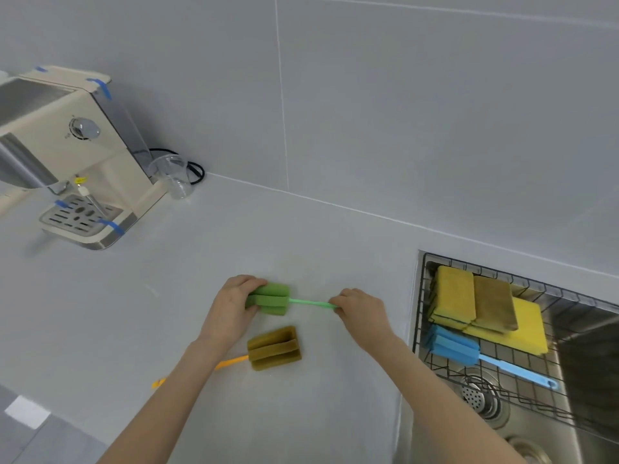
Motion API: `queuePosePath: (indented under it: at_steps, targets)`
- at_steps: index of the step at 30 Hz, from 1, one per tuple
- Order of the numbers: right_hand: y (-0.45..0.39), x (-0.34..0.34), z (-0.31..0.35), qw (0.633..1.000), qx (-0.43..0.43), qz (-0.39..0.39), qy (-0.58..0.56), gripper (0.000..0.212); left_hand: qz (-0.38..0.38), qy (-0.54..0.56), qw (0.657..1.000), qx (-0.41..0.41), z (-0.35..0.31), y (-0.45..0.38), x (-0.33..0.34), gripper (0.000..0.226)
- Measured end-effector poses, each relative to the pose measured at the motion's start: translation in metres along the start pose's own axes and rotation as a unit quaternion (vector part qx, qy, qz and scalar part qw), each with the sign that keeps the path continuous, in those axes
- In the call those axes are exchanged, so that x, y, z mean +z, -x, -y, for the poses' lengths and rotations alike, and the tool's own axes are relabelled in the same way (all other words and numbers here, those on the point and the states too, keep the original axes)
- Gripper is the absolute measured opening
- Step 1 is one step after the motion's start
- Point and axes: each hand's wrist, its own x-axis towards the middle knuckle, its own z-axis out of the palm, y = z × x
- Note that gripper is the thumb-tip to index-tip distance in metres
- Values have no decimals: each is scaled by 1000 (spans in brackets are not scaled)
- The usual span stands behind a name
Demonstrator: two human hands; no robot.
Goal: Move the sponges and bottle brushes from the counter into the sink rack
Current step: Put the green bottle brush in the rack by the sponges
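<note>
A green bottle brush point(273, 299) lies across the counter's middle. My left hand point(231, 304) grips its foam head, and my right hand point(360, 311) pinches the far end of its thin green handle. Just in front of it rests a brown-headed bottle brush point(274, 348) with an orange handle that runs under my left forearm. In the sink at the right, the black wire rack point(420, 316) holds several yellow sponges point(457, 294), a brown-topped sponge point(494, 303) and a blue bottle brush point(452, 346).
A cream coffee machine point(67, 155) with blue tape stands at the back left, with a clear plastic cup point(172, 177) and a black cable beside it. The sink drain point(479, 396) lies below the rack. A grey tiled wall backs the counter.
</note>
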Motion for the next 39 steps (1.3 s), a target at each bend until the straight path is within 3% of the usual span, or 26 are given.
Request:
queuePosePath:
  at_steps: [12,20,25,29,31,33,35,37,39]
  targets:
    - [116,-57,-133,989,135,-31,56,24,44,25,988,148,-146,-5,93,45]
    - [188,-66,-198,973,222,-37,48,25,77,34,977,195,-228,6,154,44]
    - [203,-64,-226,967,250,-11,42,28,139,15,970,197,-251,5,181,45]
    - [207,-64,-247,951,300,-45,-60,25,86,-7,973,213,-263,-1,184,68]
    - [209,-65,-251,903,340,-126,-228,23,90,34,986,133,-267,-3,180,82]
    - [207,-66,-246,810,353,-192,-428,22,176,118,976,55,-273,-2,179,73]
    - [202,-64,-232,696,330,-204,-604,17,288,145,945,57,-282,6,183,55]
    - [193,-57,-216,592,301,-202,-720,12,330,161,926,89,-292,14,188,38]
    - [186,-51,-204,536,291,-198,-767,12,322,175,923,115,-296,17,195,22]
